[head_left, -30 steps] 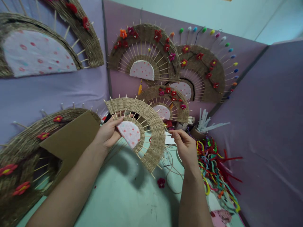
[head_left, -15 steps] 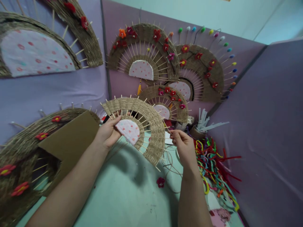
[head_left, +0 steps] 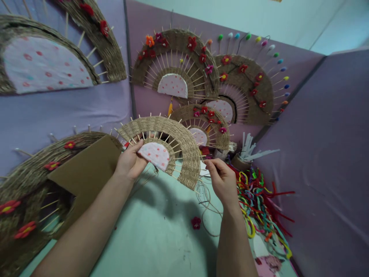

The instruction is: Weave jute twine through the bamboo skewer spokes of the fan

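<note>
A pale green desk point(head_left: 150, 234) is boxed in by purple partition panels point(head_left: 325, 134), on which finished woven fans with red flowers point(head_left: 175, 65) are hung or leaned. A half-round woven fan point(head_left: 170, 142), made of jute cord wound over wooden sticks with a pink dotted centre, is held up above the desk in the middle of the view, arch upward, flat edge tilted down toward the right. The left hand point(head_left: 131, 161) is closed on the fan at its centre piece, thumb on the front face, fingers hidden behind. The right hand point(head_left: 220, 179) is just beside the fan's lower right end, fingertips pinched together on a thin jute cord point(head_left: 206, 200), which trails down in loose loops onto the desk; the exact contact point is too small to be made out. A small red flower point(head_left: 196, 222) is lying on the desk below, between the two forearms. A brown cardboard piece point(head_left: 86, 169) is propped left of the left hand, over a large woven fan point(head_left: 25, 192). A heap of coloured pipe cleaners point(head_left: 259, 200) is spread to the right of the right hand, with white strips in a cup point(head_left: 248, 152) behind it.
</note>
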Action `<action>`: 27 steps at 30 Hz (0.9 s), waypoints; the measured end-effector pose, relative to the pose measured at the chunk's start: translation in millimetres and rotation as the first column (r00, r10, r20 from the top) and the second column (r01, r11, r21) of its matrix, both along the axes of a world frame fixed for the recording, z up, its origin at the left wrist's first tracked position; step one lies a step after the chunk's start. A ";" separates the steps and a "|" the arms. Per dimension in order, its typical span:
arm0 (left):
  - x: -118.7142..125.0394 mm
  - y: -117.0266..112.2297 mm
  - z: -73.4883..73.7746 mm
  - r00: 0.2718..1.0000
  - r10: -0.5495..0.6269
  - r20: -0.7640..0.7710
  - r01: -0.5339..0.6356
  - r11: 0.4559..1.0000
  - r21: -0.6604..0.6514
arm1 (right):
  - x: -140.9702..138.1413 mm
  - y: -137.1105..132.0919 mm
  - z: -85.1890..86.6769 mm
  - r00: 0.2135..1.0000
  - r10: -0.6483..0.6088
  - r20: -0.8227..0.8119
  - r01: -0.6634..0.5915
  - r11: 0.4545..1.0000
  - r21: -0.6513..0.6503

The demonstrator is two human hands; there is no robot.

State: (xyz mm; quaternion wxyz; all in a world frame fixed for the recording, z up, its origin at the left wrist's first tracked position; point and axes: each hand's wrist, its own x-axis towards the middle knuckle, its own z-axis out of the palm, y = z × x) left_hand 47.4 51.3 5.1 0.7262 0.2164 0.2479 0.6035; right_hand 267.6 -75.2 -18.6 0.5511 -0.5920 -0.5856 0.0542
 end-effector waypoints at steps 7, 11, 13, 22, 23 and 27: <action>-0.6 3.9 1.6 0.998 0.031 0.059 -0.023 0.990 -0.137 | 2.3 2.3 -2.8 0.989 0.080 -0.121 -0.081 0.997 -0.003; -2.5 6.4 0.1 0.994 0.064 0.093 -0.051 0.988 -0.143 | 0.7 2.2 -2.7 0.988 0.106 -0.117 -0.108 0.994 -0.011; -3.2 7.2 0.0 0.990 0.097 0.105 -0.081 0.986 -0.149 | 0.3 1.6 -1.8 0.993 0.083 -0.087 -0.084 0.996 -0.012; -2.6 6.6 -0.7 0.957 0.256 0.137 -0.255 0.967 -0.020 | -6.0 -2.6 4.4 0.993 -0.023 0.116 0.012 0.995 0.094; -2.8 5.9 0.0 0.956 0.258 0.140 -0.257 0.966 -0.019 | -6.9 -2.8 4.7 0.993 -0.009 0.118 -0.002 0.996 0.094; -3.5 4.9 3.8 0.956 0.259 0.139 -0.246 0.964 -0.098 | -8.0 -1.9 3.5 0.995 0.061 0.075 -0.068 0.993 0.093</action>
